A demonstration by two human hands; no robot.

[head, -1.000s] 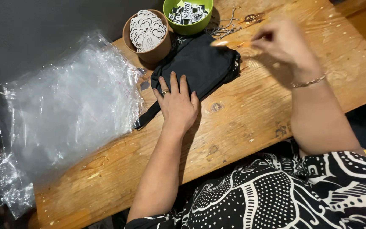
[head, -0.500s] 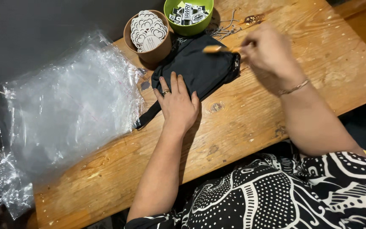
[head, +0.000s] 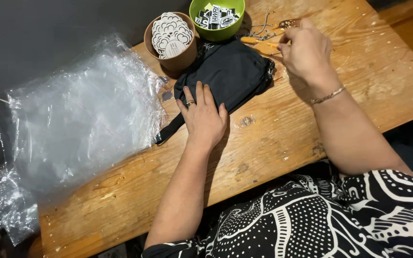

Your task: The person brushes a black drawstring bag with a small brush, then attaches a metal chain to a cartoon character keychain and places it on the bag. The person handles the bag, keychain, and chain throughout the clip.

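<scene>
A black fabric pouch (head: 233,71) lies on the wooden table (head: 283,138), its strap trailing toward the near left. My left hand (head: 202,118) rests flat on the pouch's near end, fingers spread, a ring on one finger. My right hand (head: 307,50), with a thin bracelet at the wrist, is beyond the pouch's right corner. Its fingers pinch a small orange-handled tool (head: 260,44) that points left along the pouch's far edge. The tool's tip is hard to make out.
A brown cup (head: 170,52) of white round stickers and a green bowl (head: 217,32) of black-and-white stickers stand behind the pouch. A small metal chain (head: 263,29) lies beside the bowl. A stack of clear plastic bags (head: 82,114) covers the table's left end.
My right hand has moved left and down toward the pouch's far right corner, carrying the orange tool. My left hand has stayed flat on the pouch.
</scene>
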